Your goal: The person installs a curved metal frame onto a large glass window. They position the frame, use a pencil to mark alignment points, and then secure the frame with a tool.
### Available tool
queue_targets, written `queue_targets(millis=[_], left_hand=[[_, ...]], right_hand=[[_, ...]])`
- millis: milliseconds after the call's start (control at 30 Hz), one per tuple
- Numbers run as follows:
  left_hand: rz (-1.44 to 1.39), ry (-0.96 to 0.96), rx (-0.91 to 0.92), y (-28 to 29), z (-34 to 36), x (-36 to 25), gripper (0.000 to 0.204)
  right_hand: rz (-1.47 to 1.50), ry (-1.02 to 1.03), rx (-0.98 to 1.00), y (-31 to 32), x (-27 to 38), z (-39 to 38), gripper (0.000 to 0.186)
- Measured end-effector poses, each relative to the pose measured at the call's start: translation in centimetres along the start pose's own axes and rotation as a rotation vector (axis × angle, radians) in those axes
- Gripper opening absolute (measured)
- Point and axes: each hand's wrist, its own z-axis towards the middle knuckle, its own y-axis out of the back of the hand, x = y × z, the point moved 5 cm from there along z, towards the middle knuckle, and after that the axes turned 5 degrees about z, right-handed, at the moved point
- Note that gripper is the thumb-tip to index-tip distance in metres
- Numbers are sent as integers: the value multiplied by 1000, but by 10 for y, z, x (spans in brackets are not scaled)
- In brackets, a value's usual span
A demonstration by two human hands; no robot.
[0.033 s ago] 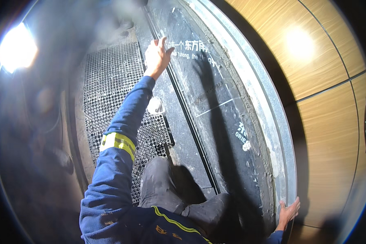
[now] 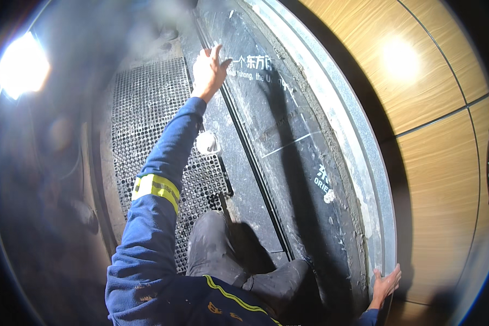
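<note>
My left hand (image 2: 209,75) reaches far forward, its thumb and fingers apart and nothing seen in them. It appears over a black rail or groove (image 2: 255,179) beside a dark printed sheet (image 2: 280,127); its shadow falls on that sheet. At the lower right, my right hand (image 2: 384,286) is at the outer edge of a long grey strip (image 2: 370,179), apparently touching it. Its thumb lies over the strip and its fingers stretch past the edge. Whether the fingers curl under the edge cannot be seen. Rough grey mortar (image 2: 339,157) runs along the strip's inner side.
A black perforated mat (image 2: 146,114) lies left of the rail, with a white rounded object (image 2: 208,142) at its edge. My bent knees (image 2: 212,239) are below. Wood-grain panels (image 2: 434,179) stand at the right, and a bright lamp (image 2: 24,65) shines at the far left.
My left hand and forearm have shifted very slightly up and to the left. My right hand stays where it was on the strip's edge.
</note>
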Motion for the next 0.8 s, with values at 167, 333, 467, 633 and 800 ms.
queue_targets(millis=[167,333,467,633,800], left_hand=[[3,-12,-37,3,87,5,72],[65,6,44,-6,144,0,84],[66,-25,-20,-20,173,11,82],[110,24,19,-33,177,-10,76],[104,-11,-72,-32,184,-14,75]], right_hand=[[9,-3,-46,-8,-3,5,100],[-67,35,7,-28,-38,13,99],[-18,152,-67,-44,-50,16,100],[-29,121,-42,-42,-51,9,92],[17,157,-57,-36,-43,10,87]])
